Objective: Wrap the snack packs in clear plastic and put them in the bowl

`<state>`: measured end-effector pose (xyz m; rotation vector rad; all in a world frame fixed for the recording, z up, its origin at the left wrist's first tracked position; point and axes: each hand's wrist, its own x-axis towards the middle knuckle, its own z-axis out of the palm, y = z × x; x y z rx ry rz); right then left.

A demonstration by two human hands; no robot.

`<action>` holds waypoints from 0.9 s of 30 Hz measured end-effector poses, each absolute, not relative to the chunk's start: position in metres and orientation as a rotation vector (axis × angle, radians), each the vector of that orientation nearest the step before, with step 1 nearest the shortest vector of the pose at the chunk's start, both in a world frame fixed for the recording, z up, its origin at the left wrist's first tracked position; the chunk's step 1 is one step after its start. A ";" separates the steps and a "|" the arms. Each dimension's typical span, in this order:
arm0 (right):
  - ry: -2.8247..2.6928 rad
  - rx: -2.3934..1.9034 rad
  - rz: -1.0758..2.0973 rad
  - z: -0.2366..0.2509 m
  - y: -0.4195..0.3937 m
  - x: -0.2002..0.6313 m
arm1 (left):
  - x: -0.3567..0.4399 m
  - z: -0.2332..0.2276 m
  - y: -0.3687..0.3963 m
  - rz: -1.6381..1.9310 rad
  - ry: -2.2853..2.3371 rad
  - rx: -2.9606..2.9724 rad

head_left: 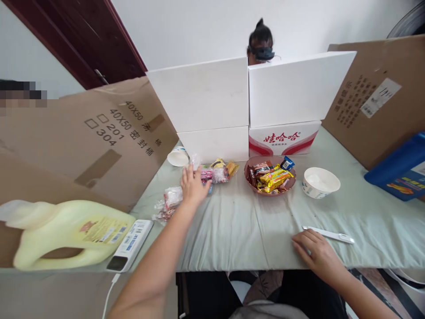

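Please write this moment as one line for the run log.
left hand: open, reaching into snack packets | right hand: flat on cloth, beside white pen | brown bowl: holds snack bars

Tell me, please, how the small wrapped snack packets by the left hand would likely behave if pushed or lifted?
The snack packets look small and thin-wrapped, so probably light and crinkly. Their glossy film may slide easily on the cloth. Lying loose near the left hand, they would likely scatter rather than move together.

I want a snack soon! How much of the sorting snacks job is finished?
Done: several wrapped bars already lie in the brown bowl. In hand: the left hand reaches over the loose snack packets on the cloth; the right hand rests flat. Left: those packets, and the white bowl holds no snacks.
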<state>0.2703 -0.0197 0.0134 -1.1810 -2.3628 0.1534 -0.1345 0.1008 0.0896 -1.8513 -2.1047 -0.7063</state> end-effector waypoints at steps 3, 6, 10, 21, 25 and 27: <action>-2.328 -1.213 0.164 0.006 -0.027 0.280 | -0.163 0.116 0.140 -0.302 -2.267 -1.975; -2.301 -1.231 0.115 0.002 -0.029 0.296 | -0.170 0.128 0.153 -0.133 -2.326 -2.092; -2.226 -1.363 -0.064 0.000 -0.028 0.327 | -0.154 0.134 0.131 -0.406 -2.289 -1.918; -2.156 -1.471 -0.021 0.003 -0.003 0.313 | -0.020 0.010 -0.021 -0.922 -1.225 -2.826; -2.148 -1.217 0.172 0.034 -0.003 0.256 | -0.022 -0.003 -0.028 -1.300 -1.394 -2.722; -2.314 -1.069 0.246 0.045 -0.007 0.223 | -0.028 -0.004 -0.026 -1.487 -1.511 -2.599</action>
